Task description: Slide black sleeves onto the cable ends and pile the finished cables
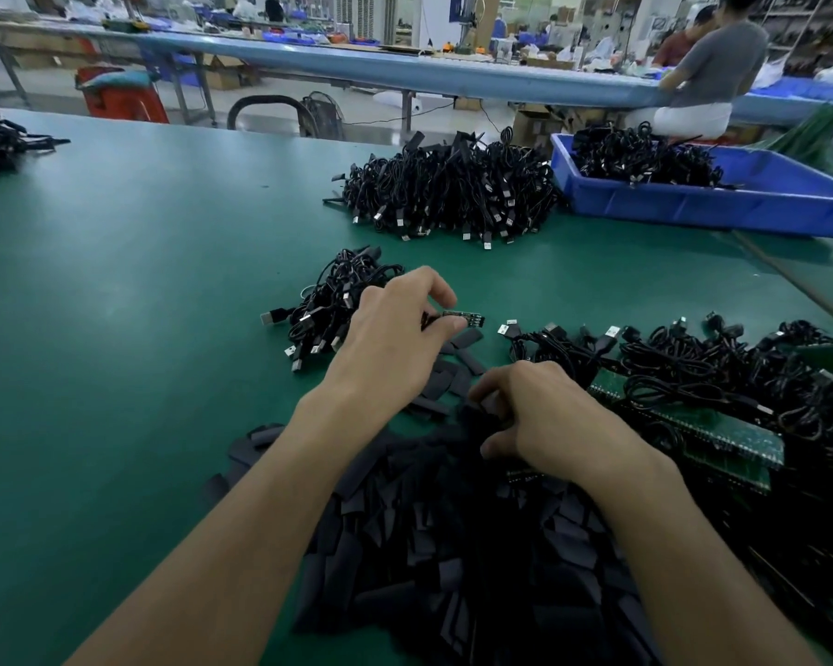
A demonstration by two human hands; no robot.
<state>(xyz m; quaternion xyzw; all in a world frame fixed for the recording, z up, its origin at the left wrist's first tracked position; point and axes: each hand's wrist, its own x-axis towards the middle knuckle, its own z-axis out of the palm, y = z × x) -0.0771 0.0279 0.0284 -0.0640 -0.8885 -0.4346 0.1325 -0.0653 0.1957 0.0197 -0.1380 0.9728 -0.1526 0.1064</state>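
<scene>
Cable end [467,320] could snag, I judge, if its bare circuit strip meets a sleeve mouth pressed flat, and I might lift two clinging sleeves from the heap of black sleeves [453,545] at 6 o'clock. The end is a thin dark board with tiny parts, pinched in my left hand [395,338] near table centre, a small cable pile [337,300] at its 10 o'clock. My right hand [549,425], at its 4 o'clock, curls into the heap; I cannot tell whether it grips a sleeve

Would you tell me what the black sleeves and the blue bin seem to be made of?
Sleeves: probably thin, flexible plastic or rubber tubing, matte; they lie flattened and show no glare. Bin: apparently moulded plastic, smooth, with a faint sheen along its wall.
</scene>
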